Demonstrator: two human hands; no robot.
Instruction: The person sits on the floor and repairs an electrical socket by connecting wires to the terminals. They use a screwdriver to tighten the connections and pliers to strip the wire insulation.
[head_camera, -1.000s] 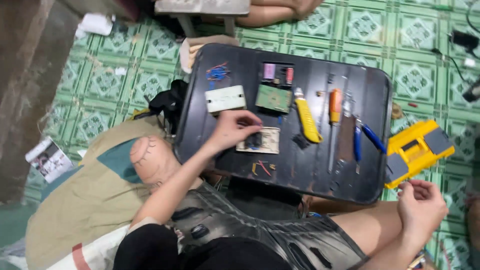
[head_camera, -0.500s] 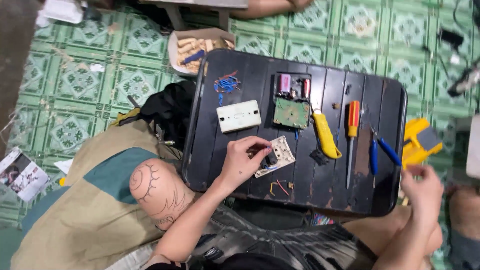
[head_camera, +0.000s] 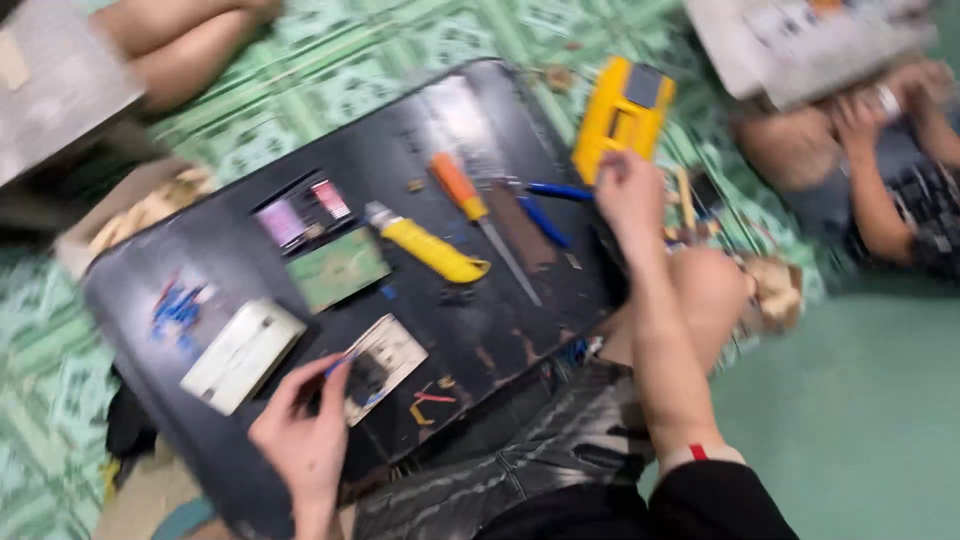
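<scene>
Left hand (head_camera: 305, 435) fingers curled onto pale circuit board (head_camera: 378, 365) at near edge of black tray (head_camera: 480, 330) — grip unclear through blur; right hand (head_camera: 628, 190) fingers pinched together just past far-right edge, beside yellow meter (head_camera: 620, 118) — board's long axis runs diagonally away from left hand

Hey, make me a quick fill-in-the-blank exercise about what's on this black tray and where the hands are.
1. The left hand rests on a small pale ____ board at the near edge of the black tray.
2. The right hand reaches toward the ____ meter beyond the tray's corner.
3. The screwdriver has an ____ handle.
4. The yellow-handled knife lies beside the ____ board.

Missing words: circuit; yellow; orange; green
</scene>
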